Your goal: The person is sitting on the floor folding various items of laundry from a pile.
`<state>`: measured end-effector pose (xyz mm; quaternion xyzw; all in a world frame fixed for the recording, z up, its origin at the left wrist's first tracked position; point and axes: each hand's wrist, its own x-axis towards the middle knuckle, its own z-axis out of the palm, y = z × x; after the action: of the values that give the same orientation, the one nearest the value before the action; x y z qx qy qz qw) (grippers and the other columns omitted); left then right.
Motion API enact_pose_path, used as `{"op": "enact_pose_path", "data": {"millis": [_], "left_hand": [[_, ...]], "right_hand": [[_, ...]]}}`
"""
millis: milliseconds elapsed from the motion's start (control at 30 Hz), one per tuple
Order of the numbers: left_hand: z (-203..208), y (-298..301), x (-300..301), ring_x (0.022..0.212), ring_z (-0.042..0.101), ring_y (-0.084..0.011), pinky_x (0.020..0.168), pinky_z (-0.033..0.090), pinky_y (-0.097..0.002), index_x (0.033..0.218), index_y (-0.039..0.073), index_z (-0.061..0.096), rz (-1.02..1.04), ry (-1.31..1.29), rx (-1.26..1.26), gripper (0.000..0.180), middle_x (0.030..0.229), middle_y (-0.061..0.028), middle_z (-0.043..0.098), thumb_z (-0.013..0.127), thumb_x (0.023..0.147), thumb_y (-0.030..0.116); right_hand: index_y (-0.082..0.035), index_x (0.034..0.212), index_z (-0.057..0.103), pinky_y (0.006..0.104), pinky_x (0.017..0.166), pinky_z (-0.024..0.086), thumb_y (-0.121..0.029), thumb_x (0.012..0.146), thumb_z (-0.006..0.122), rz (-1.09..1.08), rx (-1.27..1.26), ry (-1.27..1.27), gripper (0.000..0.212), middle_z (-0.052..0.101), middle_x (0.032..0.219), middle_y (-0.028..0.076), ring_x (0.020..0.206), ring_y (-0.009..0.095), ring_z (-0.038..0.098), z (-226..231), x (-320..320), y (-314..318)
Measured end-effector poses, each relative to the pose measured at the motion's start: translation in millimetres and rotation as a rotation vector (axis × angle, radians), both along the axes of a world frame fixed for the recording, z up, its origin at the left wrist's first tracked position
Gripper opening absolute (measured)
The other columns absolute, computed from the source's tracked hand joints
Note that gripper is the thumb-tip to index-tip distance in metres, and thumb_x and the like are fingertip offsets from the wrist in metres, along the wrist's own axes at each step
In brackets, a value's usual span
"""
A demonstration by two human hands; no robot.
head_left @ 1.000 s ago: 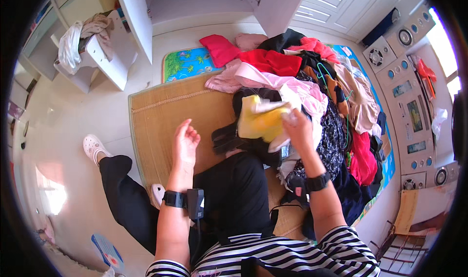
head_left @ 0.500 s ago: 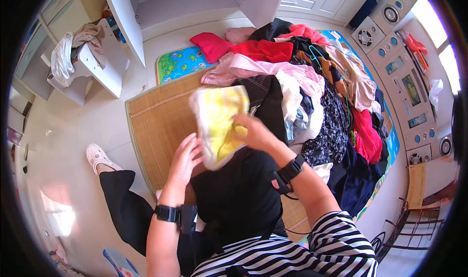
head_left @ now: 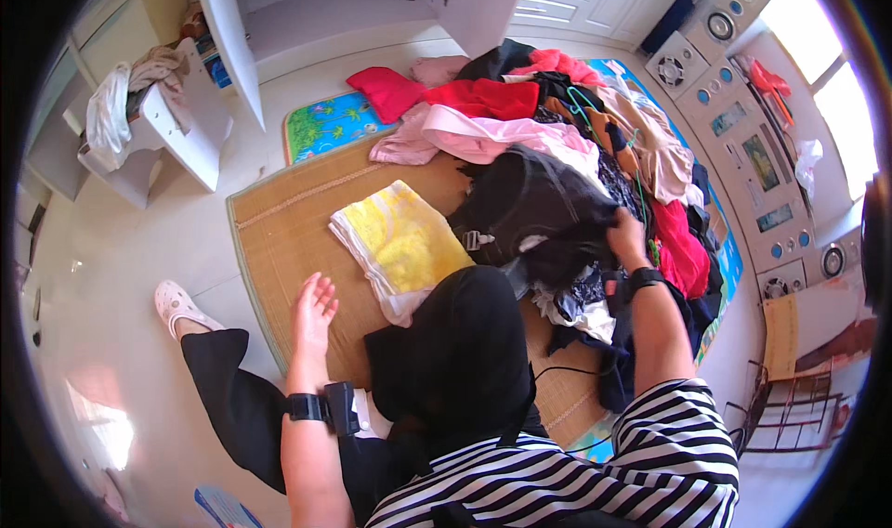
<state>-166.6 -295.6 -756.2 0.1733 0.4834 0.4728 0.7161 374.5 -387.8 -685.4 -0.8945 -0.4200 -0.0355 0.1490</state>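
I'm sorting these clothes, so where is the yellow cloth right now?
In the head view, the yellow cloth lies on the woven mat slightly left of centre, just left of the dark garment and to the right of the left hand.

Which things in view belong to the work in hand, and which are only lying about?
Part of the work:
black garment in right hand
yellow-and-white cloth
heaped clothes
straw mat

Lying about:
beige cloth on white furniture
plastic bag
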Motion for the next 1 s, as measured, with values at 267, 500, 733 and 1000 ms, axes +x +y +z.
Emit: {"op": "enact_pose_path", "data": {"millis": [267, 500, 733, 1000], "left_hand": [[12, 1, 8, 0.081, 0.050, -0.0076, 0.071, 0.040, -0.0239, 0.100, 0.011, 0.055, 0.027, -0.078, -0.038, 0.023, 0.086, 0.0038, 0.054, 0.054, 0.080, 0.023], [52, -8, 42, 0.080, 0.048, -0.0089, 0.072, 0.039, -0.0258, 0.103, 0.010, 0.054, -0.011, -0.073, 0.014, 0.026, 0.086, 0.0017, 0.051, 0.053, 0.081, 0.024], [71, -17, 36, 0.080, 0.047, -0.0083, 0.072, 0.038, -0.0255, 0.104, 0.010, 0.053, -0.012, 0.040, 0.058, 0.027, 0.083, 0.0020, 0.049, 0.052, 0.082, 0.025], [38, -14, 27, 0.079, 0.046, -0.0079, 0.072, 0.038, -0.0251, 0.103, 0.011, 0.054, 0.044, -0.026, -0.052, 0.026, 0.082, 0.0027, 0.049, 0.053, 0.081, 0.025]], "right_hand": [[-0.001, 0.118, 0.040, 0.0360, 0.093, 0.032, -0.023, 0.060, 0.068, 0.158, -0.059, 0.290, 0.068, 0.044, 0.113, 0.022, 0.110, 0.032, 0.039, 92, 32, -66], [-0.025, 0.124, 0.037, 0.0718, 0.083, 0.014, -0.048, 0.054, 0.069, 0.746, -0.496, -0.174, 0.080, 0.020, 0.136, 0.010, 0.124, 0.039, 0.013, -27, -105, 84], [-0.024, 0.119, 0.044, 0.0728, 0.085, 0.008, -0.043, 0.056, 0.068, 0.685, -0.847, -0.295, 0.070, 0.037, 0.127, -0.001, 0.124, 0.028, 0.020, -87, -59, 37], [-0.022, 0.103, 0.056, 0.0697, 0.089, 0.010, -0.034, 0.059, 0.062, 0.504, -0.997, -0.251, 0.046, 0.054, 0.107, 0.000, 0.121, 0.023, 0.027, -68, 21, -123]]}}
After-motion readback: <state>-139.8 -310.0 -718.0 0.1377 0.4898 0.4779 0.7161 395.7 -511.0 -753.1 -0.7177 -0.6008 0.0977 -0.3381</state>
